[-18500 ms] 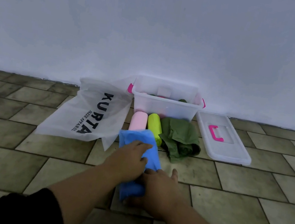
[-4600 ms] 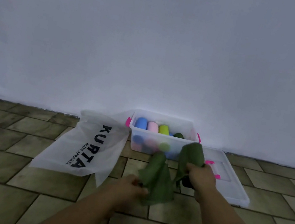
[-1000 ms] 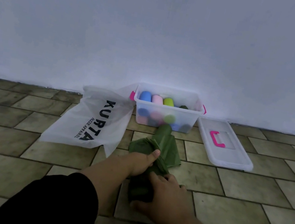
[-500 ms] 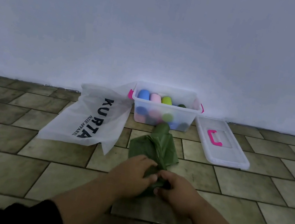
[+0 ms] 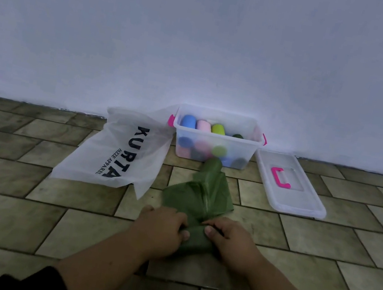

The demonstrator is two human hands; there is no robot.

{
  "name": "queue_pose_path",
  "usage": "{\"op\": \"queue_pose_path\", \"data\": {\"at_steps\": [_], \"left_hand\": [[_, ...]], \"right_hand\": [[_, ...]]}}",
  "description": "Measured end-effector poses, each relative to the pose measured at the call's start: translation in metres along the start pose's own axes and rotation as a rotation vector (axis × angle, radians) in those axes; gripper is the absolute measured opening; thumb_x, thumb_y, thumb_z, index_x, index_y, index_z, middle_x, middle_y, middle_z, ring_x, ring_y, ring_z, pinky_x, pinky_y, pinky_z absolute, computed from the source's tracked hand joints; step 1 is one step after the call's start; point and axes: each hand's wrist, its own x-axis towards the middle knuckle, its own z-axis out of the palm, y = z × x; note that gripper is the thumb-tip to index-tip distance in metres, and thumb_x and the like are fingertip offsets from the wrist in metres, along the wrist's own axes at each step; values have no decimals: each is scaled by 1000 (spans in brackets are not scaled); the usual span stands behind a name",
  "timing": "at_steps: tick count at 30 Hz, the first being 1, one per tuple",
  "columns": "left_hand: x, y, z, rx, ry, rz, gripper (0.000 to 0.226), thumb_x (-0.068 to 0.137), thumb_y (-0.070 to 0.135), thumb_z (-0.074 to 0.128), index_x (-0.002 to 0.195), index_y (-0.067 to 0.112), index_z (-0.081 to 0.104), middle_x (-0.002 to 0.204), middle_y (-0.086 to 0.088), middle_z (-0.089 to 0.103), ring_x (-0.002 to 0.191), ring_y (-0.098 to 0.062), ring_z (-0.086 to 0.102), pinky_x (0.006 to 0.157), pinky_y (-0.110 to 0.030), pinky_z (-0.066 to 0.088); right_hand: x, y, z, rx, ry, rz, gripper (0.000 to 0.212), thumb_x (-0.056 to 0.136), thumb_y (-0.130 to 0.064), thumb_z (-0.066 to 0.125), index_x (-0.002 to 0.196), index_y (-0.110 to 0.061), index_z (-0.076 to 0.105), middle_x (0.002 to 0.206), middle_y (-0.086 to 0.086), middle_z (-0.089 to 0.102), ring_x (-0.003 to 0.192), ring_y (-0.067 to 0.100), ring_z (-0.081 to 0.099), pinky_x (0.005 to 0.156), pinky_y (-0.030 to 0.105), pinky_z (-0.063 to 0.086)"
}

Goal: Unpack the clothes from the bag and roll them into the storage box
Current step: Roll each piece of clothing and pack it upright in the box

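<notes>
A dark green garment (image 5: 202,192) lies on the tiled floor, stretching from my hands toward the clear storage box (image 5: 248,152). Its near end is a tight roll held between my left hand (image 5: 159,231) and my right hand (image 5: 229,243), both gripping it from the sides. In the box lie a blue roll (image 5: 188,121), a pink roll (image 5: 204,125), a yellow-green roll (image 5: 218,128) and a dark green one (image 5: 238,136), with more rolls showing through the wall below. The white "KURTA" bag (image 5: 120,152) lies flat left of the box.
The box's clear lid (image 5: 290,188) with a pink handle lies on the floor right of the box. A white wall stands directly behind the box. Brownish floor tiles extend to both sides of my hands.
Over the last second my hands have drawn apart to the two ends of the green roll, which is thicker now. Earlier, the blue, pink and yellow-green rolls went into the box.
</notes>
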Motion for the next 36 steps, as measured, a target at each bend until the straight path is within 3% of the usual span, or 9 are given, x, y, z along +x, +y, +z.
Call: {"op": "queue_pose_path", "data": {"at_steps": [4,8,11,15,20,24,27,31,36], "left_hand": [[-5,1,12,-30,168,161,43,83,55,48,120,35,40,120,7,45,109,-14,46,89,-31,34],[-5,-4,20,-133,87,105,48,81,58,52,120,34,39,123,6,50,104,-16,52,83,-28,37],[7,-10,14,-67,26,40,47,85,61,44,123,34,44,123,5,56,112,-16,51,97,-36,29],[15,-17,8,43,12,67,54,87,62,36,134,35,43,130,2,44,123,-18,39,107,-44,24],[4,-17,16,-42,154,158,47,83,58,51,119,28,44,119,5,48,106,-14,44,90,-28,37],[10,-15,2,-172,48,55,31,88,52,48,105,26,52,106,2,59,91,-14,53,75,-30,40],[13,-17,-2,-48,79,72,36,92,52,42,111,26,58,109,2,60,98,-16,55,83,-33,41],[8,-19,10,43,184,197,61,82,63,43,134,33,38,132,6,44,120,-16,41,102,-34,33],[10,-18,6,-90,29,38,43,86,60,45,115,29,52,113,3,59,98,-16,55,85,-33,43]], "right_hand": [[6,-1,5,-152,37,17,32,94,-50,42,118,-38,60,116,0,57,110,19,51,97,40,41],[2,-3,9,-92,204,-83,24,90,-43,52,112,-36,58,106,-9,52,103,13,46,85,28,40],[-3,0,8,-65,179,-159,28,81,-36,64,107,-37,56,102,-17,52,98,6,45,77,14,33],[1,2,6,-134,124,-135,42,83,-37,64,124,-33,55,119,-11,58,108,9,48,88,17,33],[6,0,4,-174,78,-119,45,90,-40,56,134,-32,49,130,-6,52,119,12,43,97,19,31],[4,0,2,-163,78,-170,55,85,-34,62,136,-36,42,131,-11,45,118,6,38,94,13,25],[4,0,1,-188,71,-171,47,84,-33,63,130,-34,48,124,-8,53,113,9,45,88,14,29],[9,-3,-1,-191,31,-135,43,91,-39,54,133,-33,47,127,-4,56,114,12,47,91,19,33],[6,-4,2,-170,37,-172,52,90,-30,56,139,-36,40,138,-8,43,124,11,40,102,18,29]]}}
